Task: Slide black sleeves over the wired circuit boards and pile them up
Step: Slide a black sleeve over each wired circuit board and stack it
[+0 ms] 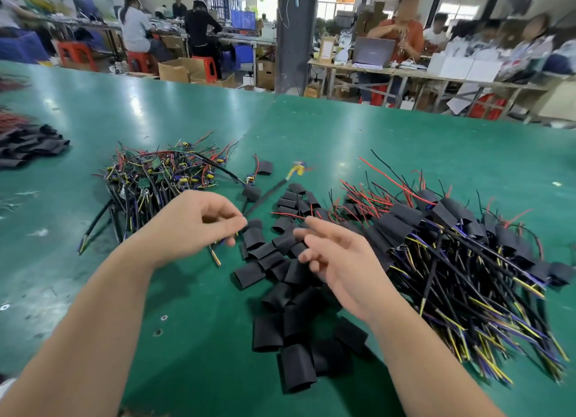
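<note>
As I look down through the head camera, I log the bench as follows.

1. Green table [405, 130]: the work surface, which fills the lower view.
2. Left hand [199, 226]: the fingers are curled, and the thumb and forefinger pinch a black cable [265, 195]. It is held low over the table, between the heap of bare boards and the loose sleeves.
3. Black cable: it runs from the pinch away to the right. Yellow-tipped wire ends stick out below the hand. The far end carries a small yellow-and-blue part [297, 168], too blurred for me to identify.
4. Right hand [336, 260]: the fingers are spread and relaxed and grasp nothing. It hovers over the loose sleeves, just beside the left hand but apart from it.
5. Loose sleeves [280, 295]: short black tubes scattered in the middle of the table, from near my forearms out past both hands.
6. Heap of bare boards [156, 176]: unsleeved circuit boards with a tangle of red, yellow, blue and black wires, beyond the left hand.
7. Sleeved pile [452, 239]: boards already inside black sleeves, stacked to the right of the right hand. Red and black leads fan away from me, and yellow and blue leads point toward me.
8. Second sleeve heap [31, 145]: more black tubes at the far left edge, well apart from the rest.
9. Background: seated workers [137, 27] at other benches, red stools [140, 61], cardboard boxes [177, 69], a dark pillar [296, 36] and a laptop [374, 52].
</note>
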### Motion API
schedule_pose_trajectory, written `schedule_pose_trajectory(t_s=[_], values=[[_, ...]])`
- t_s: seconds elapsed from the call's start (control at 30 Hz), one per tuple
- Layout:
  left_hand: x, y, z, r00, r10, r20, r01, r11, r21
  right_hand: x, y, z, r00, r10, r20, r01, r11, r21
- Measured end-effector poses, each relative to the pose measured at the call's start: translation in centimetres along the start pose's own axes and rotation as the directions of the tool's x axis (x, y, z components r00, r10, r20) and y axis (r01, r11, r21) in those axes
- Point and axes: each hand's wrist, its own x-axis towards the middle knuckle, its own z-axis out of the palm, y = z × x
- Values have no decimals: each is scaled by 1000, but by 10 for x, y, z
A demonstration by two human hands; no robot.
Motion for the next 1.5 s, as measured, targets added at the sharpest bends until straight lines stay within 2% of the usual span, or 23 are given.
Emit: schedule_pose_trajectory(t_s=[0.03,0.07,0.17,0.23,0.3,0.4,0.57,0.63,0.73,0.8,0.83,0.87,0.9,0.93,0.97,1.0,1.07,1.13,1.23,1.3,1.4,1.5], values=[[-4,1,-1,997,17,70,-17,1000,-10,1,-1,0,999,35,27,-40,982,183],[-7,1,-2,991,24,130,-22,1000,-19,1,-4,-1,998,43,42,-53,958,282],[-12,-3,-3,969,-2,248,-8,999,39,6,-11,-7,1000,23,-17,-14,914,405],[-13,-9,-3,962,-36,271,7,994,110,7,-13,-12,996,2,-90,35,914,404],[-10,-15,-2,965,-68,252,14,977,211,8,-12,-14,994,-28,-107,64,935,349],[-6,-15,9,982,-81,169,22,946,325,7,-9,-14,996,-68,-59,83,950,300],[9,15,49,998,57,-29,-53,990,128,7,-4,-6,995,-98,-32,103,952,288],[14,24,58,983,154,-98,-141,982,129,5,-4,-6,993,-110,-36,116,950,291],[18,27,64,967,231,-104,-210,961,178,6,-7,-10,990,-136,-32,140,941,309],[20,22,66,956,268,-121,-228,935,271,5,-7,-12,991,-131,-30,134,967,217],[20,17,67,949,281,-145,-227,924,307,5,-6,-14,989,-140,-56,143,988,59],[19,13,68,944,280,-175,-214,922,324,4,-5,-16,979,-177,-102,154,969,-195],[17,9,68,940,269,-208,-191,924,331,5,-3,-18,958,-246,-145,148,862,-485],[16,5,68,938,255,-236,-168,927,334,5,-2,-21,935,-324,-146,129,691,-711],[15,0,68,937,240,-256,-146,930,336,5,-1,-22,920,-375,-116,111,532,-840],[15,-4,68,937,222,-269,-123,932,342,5,-1,-21,917,-390,-85,95,419,-903],[15,-10,66,933,182,-310,-67,935,349,6,3,-18,928,-372,-24,85,275,-958],[14,-13,65,911,163,-378,-29,942,335,9,6,-11,933,-357,46,118,182,-976],[13,-16,64,874,150,-462,-2,952,306,22,4,3,922,-347,170,220,109,-969],[12,-18,63,851,155,-503,1,955,295,36,3,12,943,-223,248,256,9,-967],[11,-22,62,833,167,-528,-6,956,293,54,3,21,962,5,271,270,-135,-953],[9,-27,61,827,169,-537,-4,956,294,60,1,27,962,5,273,271,-141,-952]])
